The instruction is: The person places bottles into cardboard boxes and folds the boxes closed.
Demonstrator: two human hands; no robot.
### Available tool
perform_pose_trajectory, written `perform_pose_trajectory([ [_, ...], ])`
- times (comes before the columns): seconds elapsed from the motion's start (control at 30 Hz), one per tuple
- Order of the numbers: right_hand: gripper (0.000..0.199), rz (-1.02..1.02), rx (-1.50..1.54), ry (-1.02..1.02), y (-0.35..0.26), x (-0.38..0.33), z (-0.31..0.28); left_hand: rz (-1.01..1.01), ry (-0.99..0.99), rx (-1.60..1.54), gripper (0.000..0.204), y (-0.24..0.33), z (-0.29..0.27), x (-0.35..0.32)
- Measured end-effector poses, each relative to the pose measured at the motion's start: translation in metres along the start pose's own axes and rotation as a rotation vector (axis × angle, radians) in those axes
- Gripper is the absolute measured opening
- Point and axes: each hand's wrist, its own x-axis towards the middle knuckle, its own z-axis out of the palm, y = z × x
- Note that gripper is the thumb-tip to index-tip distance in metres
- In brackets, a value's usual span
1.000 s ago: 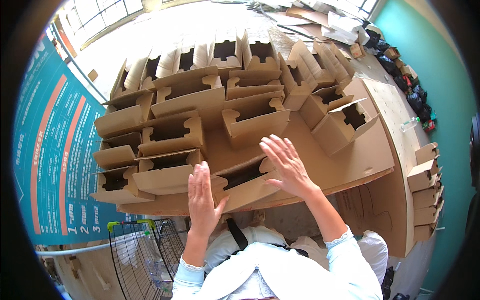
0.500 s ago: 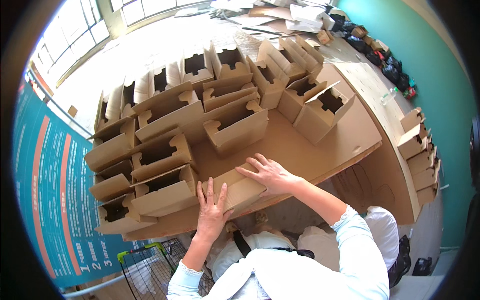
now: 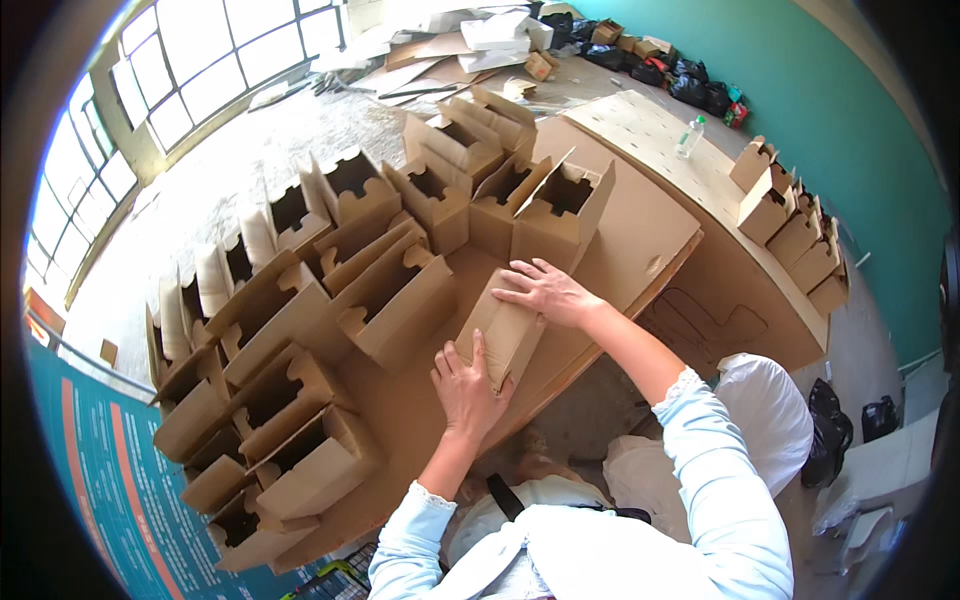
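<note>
A closed, long brown cardboard box (image 3: 497,328) lies on the cardboard-covered table in front of me. At its near end, my left hand (image 3: 468,392) grips it, with the thumb low at the corner and the index finger stretched along its side. My right hand (image 3: 550,294) is bent over its far end, fingers across the top. Just left of it stands an open-topped carton (image 3: 398,312) with raised flaps and a dark inside. Another open carton (image 3: 562,215) is beyond my right hand.
Several more open cartons (image 3: 268,325) crowd the table's left and far side. The table's bare cardboard top (image 3: 625,240) shows at right. Beyond it, a pale board (image 3: 640,135) bears a clear bottle (image 3: 689,137) and a row of cartons (image 3: 793,225). White sacks (image 3: 765,415) sit at near right.
My view has swung, so the table appears tilted. The closed box now lies more lengthwise, pointing away from me. My left hand has shifted to its near end, my right to its far end.
</note>
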Motion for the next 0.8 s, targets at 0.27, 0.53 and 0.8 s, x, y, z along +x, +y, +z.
perform_pose_trajectory([
  [0.27,0.067,-0.068,-0.220,0.318,0.039,0.060,0.050,-0.074,0.063,-0.020,0.083,0.043,0.026,0.011],
  [0.53,0.055,-0.148,0.444,0.660,0.102,-0.019,0.050,-0.217,0.203,0.151,0.073,0.080,0.097,0.113],
  [0.8,0.019,0.806,0.330,0.803,0.314,-0.243,0.042,-0.313,0.131,0.308,0.071,0.090,0.103,0.139],
])
